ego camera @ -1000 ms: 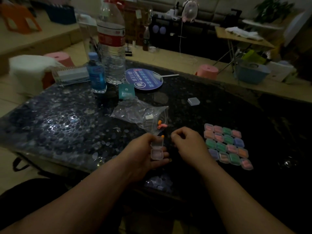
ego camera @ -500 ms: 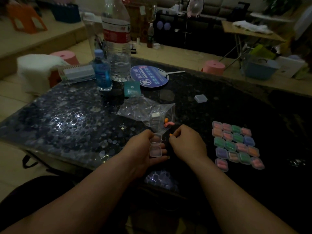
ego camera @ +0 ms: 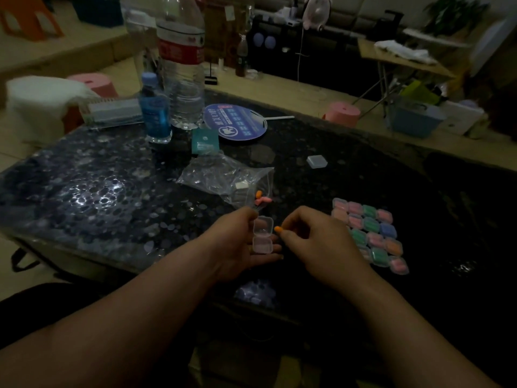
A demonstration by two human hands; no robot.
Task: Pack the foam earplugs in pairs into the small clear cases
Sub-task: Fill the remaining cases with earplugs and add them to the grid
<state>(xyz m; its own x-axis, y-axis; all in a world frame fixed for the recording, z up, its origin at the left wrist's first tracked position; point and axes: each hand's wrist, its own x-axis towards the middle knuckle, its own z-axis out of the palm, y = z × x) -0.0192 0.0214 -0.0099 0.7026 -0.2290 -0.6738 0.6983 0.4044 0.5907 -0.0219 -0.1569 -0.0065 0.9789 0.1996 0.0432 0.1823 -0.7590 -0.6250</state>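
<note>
The open clear case sits hinged wide in the left hand, whose fingers curl round it above the near edge of the table. Just right of the case, the right hand pinches an orange earplug at its fingertips, the plug's tip close to the case's lid. Just beyond the case lie a few loose earplugs at the mouth of a crumpled plastic bag. Right of the case, filled cases lie in a tight grid, and one closed case rests alone farther back. The tabletop is dark, glossy and pebble-patterned. Well beyond the case stand a large water bottle, a small blue bottle and a round blue fan. The room past them is dim, with a pink stool and a blue basket on pale flooring.
</note>
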